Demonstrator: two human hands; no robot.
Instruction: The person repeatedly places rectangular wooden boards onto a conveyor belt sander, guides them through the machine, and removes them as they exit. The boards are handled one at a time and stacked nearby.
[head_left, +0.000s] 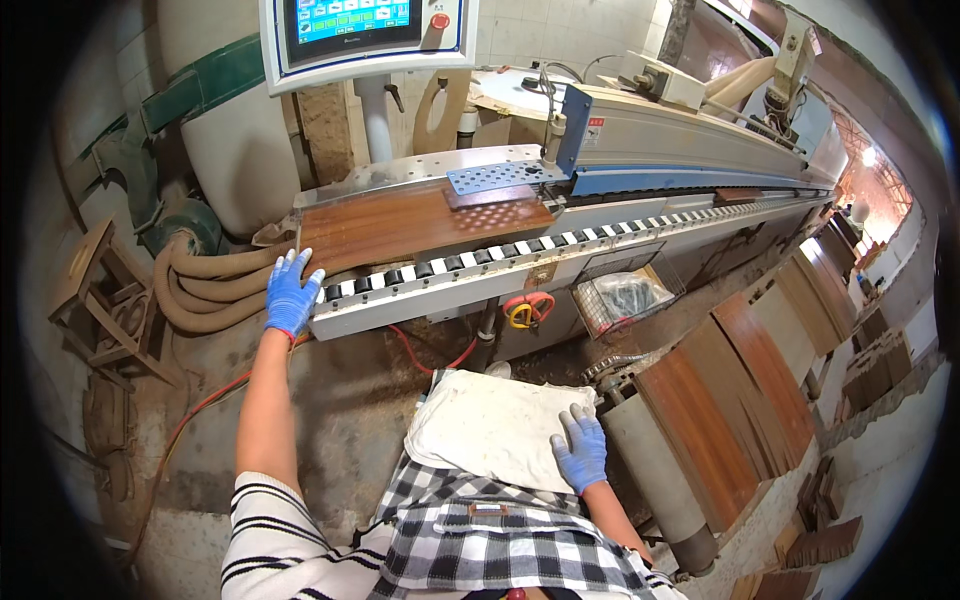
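A reddish-brown wood panel [390, 230] lies on the bed of a long machine, its far right part under a perforated blue plate [500, 177]. My left hand [292, 290], in a blue glove, rests with fingers stretched out at the panel's near left corner. My right hand [580, 447], gloved alike, lies with its fingers apart on a white cloth [480, 425] spread over my lap on a black-and-white checked apron [500, 540]. Neither hand grips anything. Black-and-white rollers [425, 270] run in a row along the bed's front edge.
A control screen [355, 25] with a red button [440, 21] stands above the machine. Brown panels [700, 440] are stacked on a roller stand [655, 480] at right. A wire basket [625, 300] hangs below the bed. Thick hoses [215, 290] and a wooden stool [115, 300] stand at left.
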